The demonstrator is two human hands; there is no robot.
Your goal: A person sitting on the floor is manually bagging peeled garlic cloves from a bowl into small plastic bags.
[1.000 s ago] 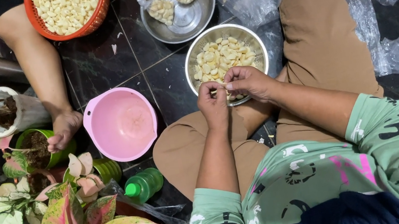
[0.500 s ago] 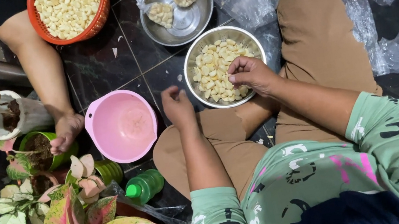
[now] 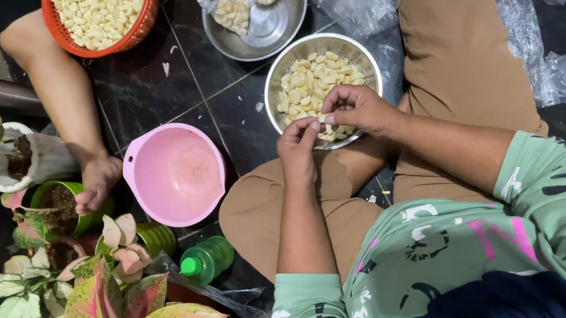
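- Your left hand (image 3: 301, 149) and right hand (image 3: 358, 107) meet fingertip to fingertip, pinched on a small pale garlic clove (image 3: 325, 120).
- The clove sits over the near rim of the steel colander (image 3: 360, 52), which holds peeled cream-coloured cloves.
- Pink bowl (image 3: 175, 173) is left of the colander.

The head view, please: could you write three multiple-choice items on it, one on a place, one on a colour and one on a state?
1. Where do the left hand and right hand meet?
A. over the near rim of the steel colander
B. over the orange basket
C. over the plants

2. What colour is the empty bowl on the floor?
A. blue
B. pink
C. white

3. What does the steel colander hold?
A. water
B. nothing
C. pale peeled cloves

Answers: A, the fingers pinch a clove at that rim; B, it is pink; C, cloves cover its bottom.
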